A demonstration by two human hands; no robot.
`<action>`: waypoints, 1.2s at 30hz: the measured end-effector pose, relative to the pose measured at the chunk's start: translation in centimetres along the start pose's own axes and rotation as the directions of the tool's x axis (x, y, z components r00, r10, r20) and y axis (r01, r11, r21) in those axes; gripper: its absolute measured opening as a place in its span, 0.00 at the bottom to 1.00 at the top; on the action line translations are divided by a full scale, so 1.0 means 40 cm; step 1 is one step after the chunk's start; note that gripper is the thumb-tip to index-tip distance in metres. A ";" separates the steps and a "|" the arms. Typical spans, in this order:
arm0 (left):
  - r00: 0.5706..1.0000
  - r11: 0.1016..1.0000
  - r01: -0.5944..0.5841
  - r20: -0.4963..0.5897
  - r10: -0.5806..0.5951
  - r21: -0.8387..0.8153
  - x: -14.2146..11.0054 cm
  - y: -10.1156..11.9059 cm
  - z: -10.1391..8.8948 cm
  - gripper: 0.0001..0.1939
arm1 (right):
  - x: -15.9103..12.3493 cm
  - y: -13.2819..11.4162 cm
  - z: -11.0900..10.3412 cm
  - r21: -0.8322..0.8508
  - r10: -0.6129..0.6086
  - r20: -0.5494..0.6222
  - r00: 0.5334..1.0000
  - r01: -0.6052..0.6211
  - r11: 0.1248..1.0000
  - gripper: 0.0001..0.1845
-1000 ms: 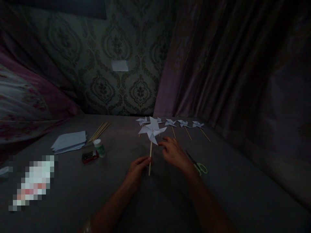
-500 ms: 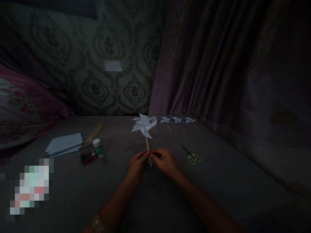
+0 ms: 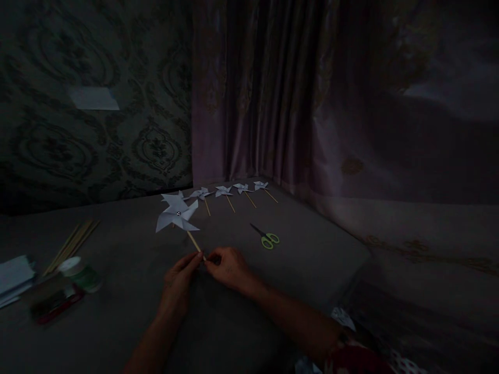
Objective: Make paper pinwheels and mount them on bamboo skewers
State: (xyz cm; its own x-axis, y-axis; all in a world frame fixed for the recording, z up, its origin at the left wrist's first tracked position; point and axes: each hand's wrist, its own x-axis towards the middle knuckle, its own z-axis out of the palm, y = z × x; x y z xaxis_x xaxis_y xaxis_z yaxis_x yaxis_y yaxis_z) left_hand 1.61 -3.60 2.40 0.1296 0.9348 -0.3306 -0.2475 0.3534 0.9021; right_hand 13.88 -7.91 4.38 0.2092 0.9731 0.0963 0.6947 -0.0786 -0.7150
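A white paper pinwheel [image 3: 177, 214] with a shiny centre pin is held up on its wooden stick [image 3: 194, 242], tilted to the left. My left hand [image 3: 179, 278] pinches the stick near its lower end. Close beside it, my right hand [image 3: 228, 267] has its thumb and fingers closed on the stick's bottom end. Behind the held one, several finished pinwheels [image 3: 223, 191] lie in a row on the grey surface, their sticks pointing toward me. Scissors [image 3: 268, 239] with green handles lie to the right, beyond my right hand.
At the left are loose wooden sticks [image 3: 72, 246], a white-capped green bottle [image 3: 81, 274], a red-edged box [image 3: 56, 306] and a stack of white paper [image 3: 15, 280]. Curtains [image 3: 249, 93] hang behind the grey surface [image 3: 312, 249] and along its right side.
My right hand came down from near the blades to the stick's lower end. The pinwheel now leans farther left. The view has swung to the right.
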 end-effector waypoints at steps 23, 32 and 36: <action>0.995 0.969 0.064 0.059 -0.080 0.240 0.008 0.008 -0.014 0.22 | 0.065 0.385 -0.406 -0.316 0.377 -0.375 0.847 -0.499 0.807 0.13; 0.993 0.965 0.111 0.020 -0.119 0.239 0.012 0.012 -0.011 0.22 | 0.099 0.475 -0.473 -0.409 0.459 -0.403 0.791 -0.605 0.683 0.14; 0.991 0.960 0.097 0.067 -0.118 0.263 0.018 0.007 -0.021 0.24 | 0.116 0.483 -0.485 -0.439 0.460 -0.414 0.786 -0.615 0.655 0.16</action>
State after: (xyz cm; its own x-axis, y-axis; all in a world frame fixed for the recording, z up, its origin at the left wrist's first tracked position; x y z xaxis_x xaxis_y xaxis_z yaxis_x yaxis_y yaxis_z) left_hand 0.84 -2.81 2.18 0.2224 0.8819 -0.4157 0.0276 0.4205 0.9069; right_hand 41.64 -9.13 4.45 0.7688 0.6386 0.0338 0.6286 -0.7449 -0.2235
